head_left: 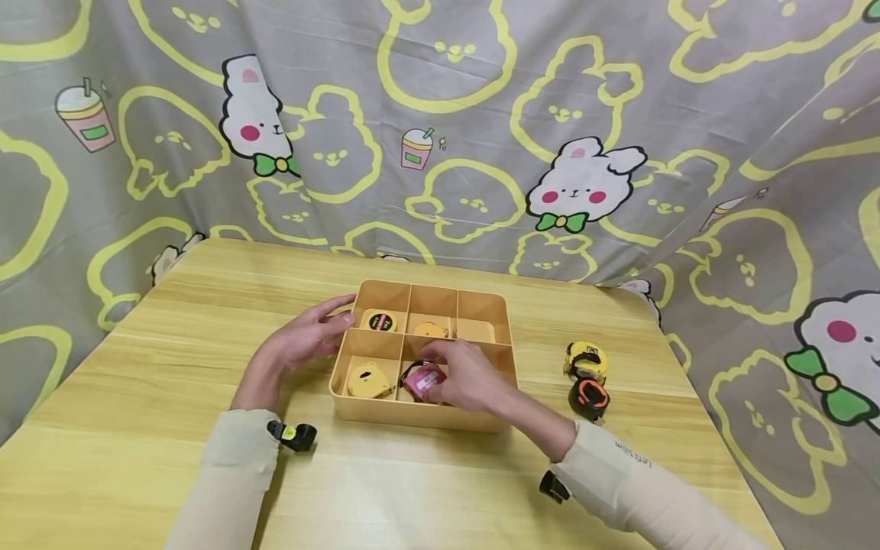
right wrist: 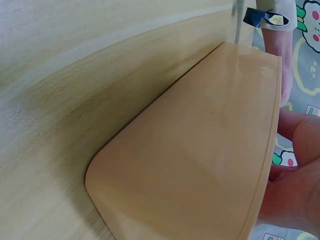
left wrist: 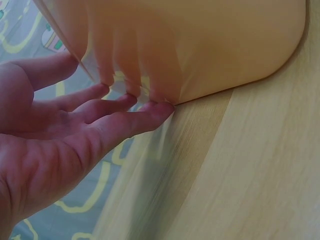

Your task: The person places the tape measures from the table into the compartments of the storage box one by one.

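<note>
An orange box [head_left: 419, 413] with several compartments stands on the table. My left hand [head_left: 307, 333] rests against its left side, fingers extended; in the left wrist view the fingertips [left wrist: 162, 111] touch the box wall near its bottom edge. My right hand [head_left: 467, 374] reaches into the front middle part of the box and pinches a pink tape measure [head_left: 424, 378] between thumb and fingers. In the right wrist view the box wall [right wrist: 190, 150] hides the fingertips. A yellow tape measure [head_left: 369, 380] lies in the front left compartment.
A yellow and black round tape measure [head_left: 380, 321] lies in the back left compartment, a yellow one [head_left: 431, 329] in the back middle. Right of the box, a yellow-black tape measure [head_left: 586, 360] touches a black-orange one [head_left: 589, 398]. A patterned curtain [head_left: 474, 137] hangs behind the table.
</note>
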Tool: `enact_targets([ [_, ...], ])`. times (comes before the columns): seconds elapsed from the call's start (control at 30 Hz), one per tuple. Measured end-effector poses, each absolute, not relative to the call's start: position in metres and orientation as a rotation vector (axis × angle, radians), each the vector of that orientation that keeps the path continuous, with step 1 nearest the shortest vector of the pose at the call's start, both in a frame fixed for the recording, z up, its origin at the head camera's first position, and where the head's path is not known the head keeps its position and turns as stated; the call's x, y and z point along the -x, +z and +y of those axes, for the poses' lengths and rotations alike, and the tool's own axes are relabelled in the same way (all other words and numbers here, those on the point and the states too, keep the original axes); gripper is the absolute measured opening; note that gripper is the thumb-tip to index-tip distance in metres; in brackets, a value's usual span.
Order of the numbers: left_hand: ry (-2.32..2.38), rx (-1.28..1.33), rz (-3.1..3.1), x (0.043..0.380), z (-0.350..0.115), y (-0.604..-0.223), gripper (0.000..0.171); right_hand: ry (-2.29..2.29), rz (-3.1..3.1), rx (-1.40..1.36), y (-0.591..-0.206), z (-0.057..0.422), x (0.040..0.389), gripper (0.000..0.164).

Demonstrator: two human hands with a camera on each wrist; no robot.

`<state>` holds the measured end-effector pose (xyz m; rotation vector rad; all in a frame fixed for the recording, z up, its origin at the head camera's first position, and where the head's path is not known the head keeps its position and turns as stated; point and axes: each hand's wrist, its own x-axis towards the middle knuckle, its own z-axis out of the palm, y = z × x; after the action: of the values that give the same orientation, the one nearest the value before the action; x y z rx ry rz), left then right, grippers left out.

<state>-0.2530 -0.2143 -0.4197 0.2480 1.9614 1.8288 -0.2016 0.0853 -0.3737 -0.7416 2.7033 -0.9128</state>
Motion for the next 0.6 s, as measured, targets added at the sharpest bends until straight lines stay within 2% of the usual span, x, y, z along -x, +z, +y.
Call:
enact_targets([
  [0.37, 1.812, -0.247, 1.977, 0.253, -0.215, -0.418, 0.069, -1.029, 2.608, 0.592, -0.357, 0.095, 0.2, 0.04],
  [0.6, 1.811, -0.254, 1.978, 0.253, -0.215, -0.419, 0.07, -1.15, 2.55, 0.602, -0.352, 0.105, 0.203, 0.041],
])
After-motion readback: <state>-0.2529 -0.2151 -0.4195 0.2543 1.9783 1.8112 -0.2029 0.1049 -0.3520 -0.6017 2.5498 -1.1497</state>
